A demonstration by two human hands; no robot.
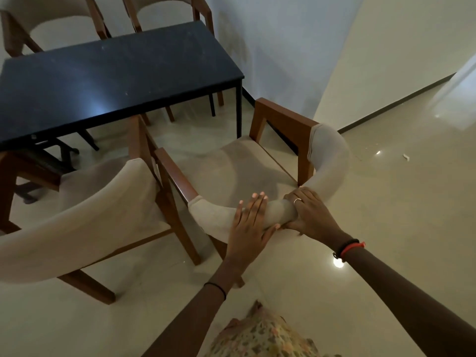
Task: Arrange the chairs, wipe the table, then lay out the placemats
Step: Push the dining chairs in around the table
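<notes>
**Polished floor, tight gap on the table's near side**

Pale glossy floor [386, 228], white walls, dim light. Dark table [116, 73] has nothing on the part in view; no cloth or placemats seen.

- Held chair [231, 163]: off the table's near right corner, seat facing the table, angled, not tucked in.
- Left hand [251, 220]: flat on the padded backrest [329, 161], fingers straight, gripping nothing.
- Right hand [309, 215]: just beside it, fingers wrapped round the same backrest.
- Neighbouring chair [77, 215]: on the table's near side, its wooden frame almost touching the held chair's arm.
- Two far chairs [51, 21]: beyond the table.

Risks, as judged:
- Pushed in at this angle, the wooden arm could knock the neighbouring chair or strike the table's corner leg.
- With only one hand gripping, a shove may swing the chair rather than slide it straight.
- Legs could skid or scrape on the slick floor.
</notes>
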